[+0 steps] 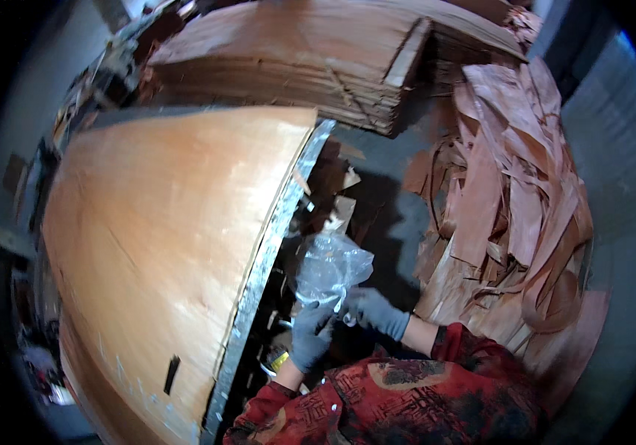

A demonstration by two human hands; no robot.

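Note:
A clear plastic bag point(333, 265), puffed out and crinkled, hangs in front of my body beside the table edge. My left hand point(311, 335), in a grey glove, is closed on the lower left of the bag's gathered end. From the other side my right hand point(379, 312), gloved the same way, pinches that gathered end with curled fingers. Its fingertips are partly blurred. What the bag contains, if anything, I cannot make out.
To my left is a table with a large wood veneer sheet point(170, 222) and a metal edge strip point(266, 256). A dark slot or mark point(173, 374) shows on the sheet. Stacked veneer point(281, 81) stands beyond; loose veneer strips point(503, 185) pile up at right.

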